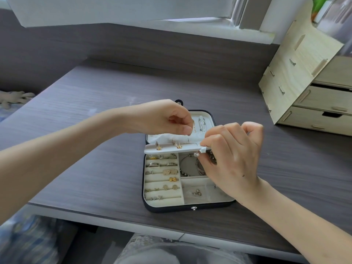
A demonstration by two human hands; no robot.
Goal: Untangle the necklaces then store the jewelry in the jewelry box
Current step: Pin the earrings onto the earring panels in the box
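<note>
Jewelry box [167, 208], dark shell, cream lining, lying open on desk [85, 149]. Your left hand [163, 117] pinching gold chain [193, 127] at lid; your right hand [234, 153] pinching earring flap [171, 149] by its tab.

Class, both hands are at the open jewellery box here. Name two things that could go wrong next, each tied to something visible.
1. The left hand pinches a thin gold chain right beside the silver chains hanging in the lid; they could tangle.
2. The right hand holds the earring panel raised by its edge; if it slips, it may trap the gold chain or shake the studs loose.
</note>
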